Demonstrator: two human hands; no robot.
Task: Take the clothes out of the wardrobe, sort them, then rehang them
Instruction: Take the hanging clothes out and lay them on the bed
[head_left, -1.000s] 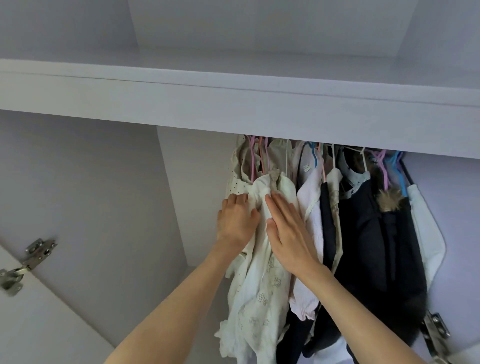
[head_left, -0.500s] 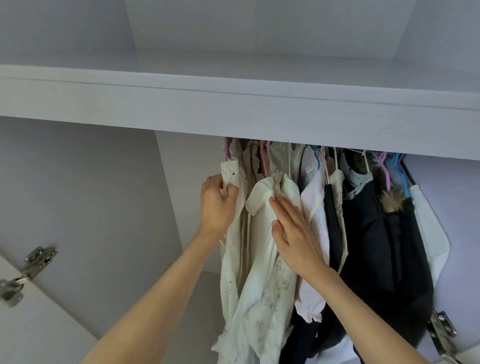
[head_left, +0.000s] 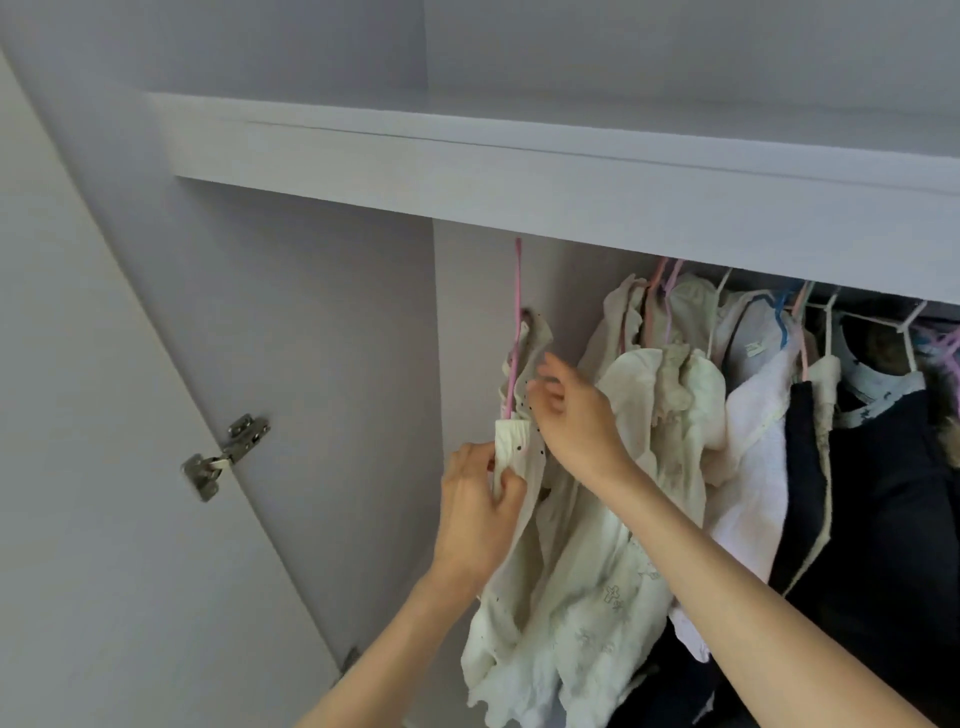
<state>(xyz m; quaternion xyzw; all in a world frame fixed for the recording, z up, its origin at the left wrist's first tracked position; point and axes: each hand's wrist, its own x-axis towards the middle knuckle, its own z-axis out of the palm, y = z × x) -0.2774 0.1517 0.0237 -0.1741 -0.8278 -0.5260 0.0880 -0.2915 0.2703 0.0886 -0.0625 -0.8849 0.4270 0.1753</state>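
**Up close: two hands work at a cream garment on a pink hanger**

Close to the camera, the left hand (head_left: 480, 512) curls its fingers and thumb around the folded edge of a cream dotted garment (head_left: 519, 457), gripping it just below the shoulder. The right hand (head_left: 576, 415) is a little higher and just beside it, fingers bent and pinching the same garment near its collar. The two hands are near each other but do not touch.

The garment hangs on a pink hanger (head_left: 516, 332), whose long neck rises straight up toward the underside of the shelf (head_left: 519, 176); its hook is hidden behind the shelf edge. This garment sits apart from the other clothes, at the left end of the row, with a gap of bare back panel between its top and theirs.

To the right, the remaining clothes crowd together: a cream frilled top (head_left: 670, 395) with faint embroidery, a white fleecy piece (head_left: 753, 467), then a dark navy coat (head_left: 893, 519) that fills the right edge. Pink, white and blue hanger necks poke up above them.

Farther left, the pale inner wall of the wardrobe (head_left: 311, 338) meets an open door (head_left: 104, 519), joined by a metal hinge (head_left: 226, 454).
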